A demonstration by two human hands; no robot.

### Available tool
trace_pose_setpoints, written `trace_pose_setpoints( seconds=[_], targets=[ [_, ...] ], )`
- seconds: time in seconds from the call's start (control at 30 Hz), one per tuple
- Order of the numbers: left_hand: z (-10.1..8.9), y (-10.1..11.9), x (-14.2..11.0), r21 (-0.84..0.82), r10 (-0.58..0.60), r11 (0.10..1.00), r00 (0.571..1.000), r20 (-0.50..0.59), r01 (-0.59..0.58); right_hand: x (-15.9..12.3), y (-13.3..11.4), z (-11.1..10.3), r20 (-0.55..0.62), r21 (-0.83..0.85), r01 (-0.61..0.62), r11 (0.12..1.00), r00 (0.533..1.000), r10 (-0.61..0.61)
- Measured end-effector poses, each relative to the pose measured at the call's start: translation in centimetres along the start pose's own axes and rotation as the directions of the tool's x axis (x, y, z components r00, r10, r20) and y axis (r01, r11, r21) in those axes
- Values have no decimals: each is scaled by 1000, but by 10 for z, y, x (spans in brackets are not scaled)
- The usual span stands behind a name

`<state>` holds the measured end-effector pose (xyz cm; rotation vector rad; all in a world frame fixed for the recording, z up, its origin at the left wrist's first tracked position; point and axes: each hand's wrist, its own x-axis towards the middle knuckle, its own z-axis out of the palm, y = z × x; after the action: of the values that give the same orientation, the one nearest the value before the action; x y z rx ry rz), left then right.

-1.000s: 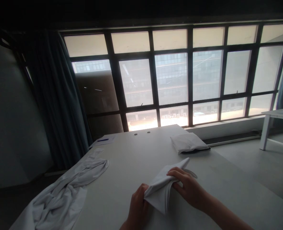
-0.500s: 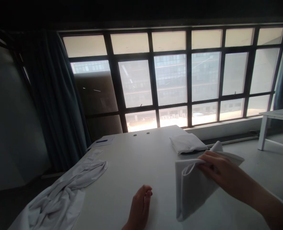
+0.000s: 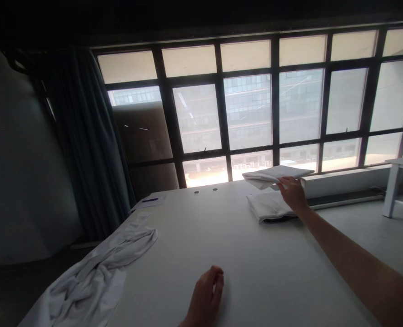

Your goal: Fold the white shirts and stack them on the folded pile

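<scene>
My right hand [image 3: 292, 193] is closed on the near edge of a folded white cloth [image 3: 276, 172] and holds it up, roughly level. Just below it, a folded white cloth bundle [image 3: 269, 206] with a dark underside lies near the right edge of the white table [image 3: 187, 236]. My left hand [image 3: 206, 290] is low at the table's near middle, fingers loosely curled in, with nothing visible in them. To its left, a crumpled white cloth [image 3: 102, 268] spreads along the table's left edge and hangs over it.
At the far left of the table, a blue pen [image 3: 150, 200] lies on some paper [image 3: 158, 203]. Two round inserts [image 3: 196, 192] sit near the far edge. Beyond are windows [image 3: 247, 113] and a dark curtain [image 3: 88, 145]. Another white table [image 3: 394, 186] stands at right.
My right hand has carried the folded cloth forward, up and slightly left, from hanging near the table's right side to above the bundle. My left hand has barely moved. The view has shifted slightly.
</scene>
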<state>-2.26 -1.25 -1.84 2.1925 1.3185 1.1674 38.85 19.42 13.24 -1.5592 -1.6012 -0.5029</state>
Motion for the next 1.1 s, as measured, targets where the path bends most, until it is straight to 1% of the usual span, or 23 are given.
trace_pose_setpoints(
  seconds=[0.07, 0.13, 0.2, 0.23, 0.3, 0.43, 0.5, 0.6, 0.63, 0.67, 0.7, 0.73, 0.77, 0.8, 0.83, 0.9, 0.97, 1.0, 1.07, 1.1],
  targets=[
    [1, -3, 1, 11, -13, 1000, 999, 36, 13, -31, 11, 39, 71, -26, -55, 998, 996, 57],
    [2, -5, 2, 29, -21, 999, 998, 66, 19, -67, 21, 69, 156, -60, -119, 991, 980, 127],
    [2, -6, 3, 48, -26, 999, 996, 89, 22, -95, 29, 92, 232, -93, -169, 981, 955, 186],
    [3, -6, 3, 55, -26, 998, 995, 101, 21, -104, 33, 100, 257, -109, -189, 976, 943, 211],
    [3, -4, 4, 59, -25, 998, 992, 123, 18, -111, 39, 113, 283, -142, -225, 964, 924, 258],
    [2, 1, 5, 65, -34, 998, 988, 149, 25, -102, 43, 128, 274, -209, -288, 934, 900, 339],
    [2, 2, 5, 75, -46, 997, 988, 150, 35, -104, 41, 134, 279, -244, -321, 915, 880, 384],
    [2, 2, 4, 93, -63, 994, 986, 153, 49, -120, 31, 142, 273, -303, -385, 872, 841, 466],
    [3, 2, 4, 99, -64, 994, 986, 157, 49, -127, 26, 143, 257, -320, -393, 862, 840, 479],
    [3, 1, 3, 105, -63, 993, 985, 161, 46, -135, 20, 144, 240, -335, -372, 866, 855, 460],
    [3, 1, 3, 110, -61, 993, 985, 164, 43, -141, 13, 144, 232, -346, -315, 884, 884, 406],
    [3, 0, 3, 112, -60, 993, 984, 165, 42, -146, 5, 144, 240, -354, -228, 907, 915, 323],
    [4, 0, 3, 114, -60, 993, 985, 164, 41, -151, -2, 142, 263, -358, -127, 925, 937, 231],
    [4, 0, 3, 115, -61, 992, 985, 162, 42, -155, -11, 139, 296, -355, -38, 934, 943, 151],
    [3, 0, 2, 115, -62, 992, 985, 160, 44, -159, -20, 136, 333, -347, 21, 938, 937, 102],
    [3, 1, 2, 118, -63, 992, 985, 162, 44, -168, -40, 128, 402, -319, 50, 947, 911, 88],
    [2, 3, 2, 126, -60, 991, 984, 168, 39, -181, -63, 119, 483, -266, 56, 962, 872, 83],
    [2, 4, 2, 134, -58, 990, 984, 169, 35, -189, -75, 114, 536, -223, 73, 972, 842, 60],
    [2, 7, 1, 154, -49, 988, 985, 166, 23, -209, -102, 104, 641, -129, 110, 986, 768, -1],
    [2, 8, 1, 163, -40, 986, 986, 164, 13, -220, -116, 99, 678, -86, 124, 989, 735, -33]
  ],
)
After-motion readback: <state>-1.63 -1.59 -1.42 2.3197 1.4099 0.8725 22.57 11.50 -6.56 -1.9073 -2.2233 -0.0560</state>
